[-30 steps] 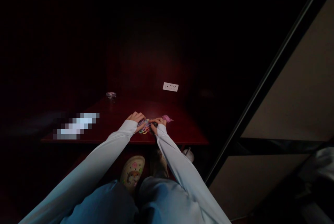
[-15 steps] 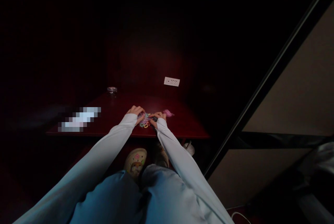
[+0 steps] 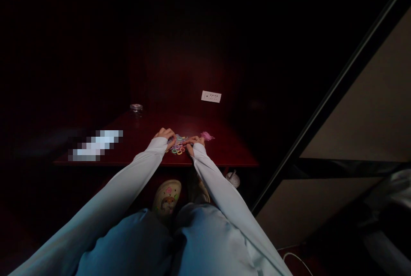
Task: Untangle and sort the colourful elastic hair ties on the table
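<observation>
A pile of small coloured hair ties (image 3: 179, 147), in purple, green, yellow and orange, lies near the front edge of the dark red table (image 3: 221, 154). My left hand (image 3: 166, 134) rests at its left side, fingers curved and thumb apart, touching the edge of the pile. From the right, my right hand (image 3: 195, 142) reaches in with fingers stretched towards the ties and the thumb lower down, apart from them. Whether a single tie sits under the fingertips is too small to tell. Just beyond my right hand lies a bunch of pink strands or bands (image 3: 207, 136).
A clear jar with a lid (image 3: 136, 109) stands at the back left of the table. A bright blurred-out patch (image 3: 98, 144) lies at the left. On the back wall is a white socket (image 3: 211, 96). Under the table are a beige clog (image 3: 167, 196) and a whitish cup (image 3: 233, 179).
The right fingers have shifted slightly and the ties between my hands look more spread out. The view has tilted a little; my arms stay in nearly the same place.
</observation>
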